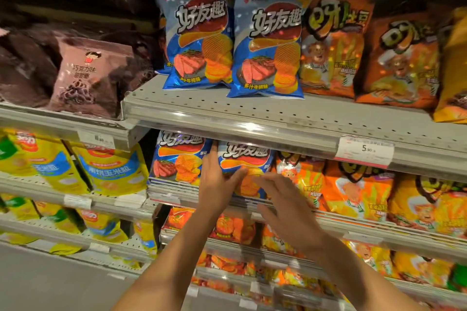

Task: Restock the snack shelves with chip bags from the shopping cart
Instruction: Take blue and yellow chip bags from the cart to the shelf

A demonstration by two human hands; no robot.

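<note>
A blue chip bag [246, 159] stands on the middle shelf [353, 228], to the right of a second blue bag [177, 159]. My left hand [217, 184] grips its left edge, fingers behind it and thumb across its front. Just in front of the bag's lower right, my right hand [280, 199] hovers with fingers spread, blurred; whether it touches the bag I cannot tell. On the upper shelf [252, 113], two more blue bags [199, 38] [270, 43] stand upright side by side. The shopping cart is out of view.
Orange snack bags [336, 45] fill the right of both shelves. Brown bags [88, 76] sit upper left, yellow-green bags [111, 171] below them. A price tag [364, 150] hangs on the upper shelf's rail. Lower shelves hold red-orange bags [232, 230].
</note>
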